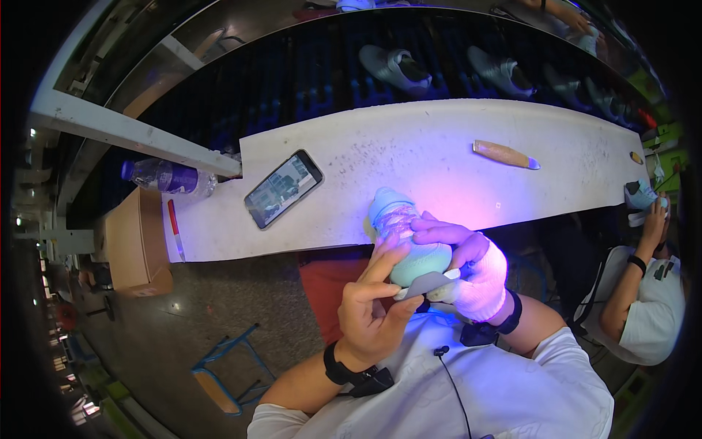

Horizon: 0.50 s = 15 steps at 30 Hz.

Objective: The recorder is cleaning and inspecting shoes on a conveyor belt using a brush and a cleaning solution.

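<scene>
Close to my body, at the table's near edge, I hold a pale teal shoe [423,265] with its rounded toe toward me. My left hand [374,304] is bare and closed on the shoe's left side, thumb and fingers pinching near a grey-and-white flap, perhaps part of the sole [428,283], at the toe. My right hand [475,274], in a white glove that leaves some fingers bare, wraps round the other side of the shoe. Purple-blue light falls on the glove and shoe. Fingers hide the laces and much of the shoe's sides.
On the white table [351,164] lie a phone [284,189], a wooden-handled tool [504,154] and a red-handled knife [175,227]. A plastic bottle [175,178] and a cardboard box [135,245] stand left. Beyond, shoes [395,69] sit on a dark conveyor. A co-worker [643,293] handles a shoe at right.
</scene>
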Available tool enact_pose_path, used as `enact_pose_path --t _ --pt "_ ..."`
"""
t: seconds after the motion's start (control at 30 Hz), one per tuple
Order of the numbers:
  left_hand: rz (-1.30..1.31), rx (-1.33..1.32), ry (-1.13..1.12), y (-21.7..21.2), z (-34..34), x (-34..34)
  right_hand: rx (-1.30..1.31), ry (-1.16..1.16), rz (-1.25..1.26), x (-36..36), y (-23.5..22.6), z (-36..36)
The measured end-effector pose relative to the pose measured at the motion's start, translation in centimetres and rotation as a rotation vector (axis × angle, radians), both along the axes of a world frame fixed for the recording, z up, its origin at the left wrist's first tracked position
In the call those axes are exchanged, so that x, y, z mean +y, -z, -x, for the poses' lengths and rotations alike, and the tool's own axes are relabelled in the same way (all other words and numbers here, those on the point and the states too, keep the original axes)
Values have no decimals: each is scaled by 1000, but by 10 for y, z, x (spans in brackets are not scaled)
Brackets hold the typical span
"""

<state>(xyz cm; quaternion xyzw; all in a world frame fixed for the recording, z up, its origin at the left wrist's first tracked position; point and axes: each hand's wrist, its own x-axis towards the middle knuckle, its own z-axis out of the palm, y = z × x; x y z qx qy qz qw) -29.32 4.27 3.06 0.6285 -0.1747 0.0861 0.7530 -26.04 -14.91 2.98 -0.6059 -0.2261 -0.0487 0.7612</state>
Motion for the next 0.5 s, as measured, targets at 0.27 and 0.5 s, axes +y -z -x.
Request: enact_pose_path --t 0.27,0.5 --pt "-341 -79 121 -39 -40 29 -29 13 326 -2 -9 -8" --pt "-213 80 -77 -40 -31 29 -247 242 490 14 10 -22"
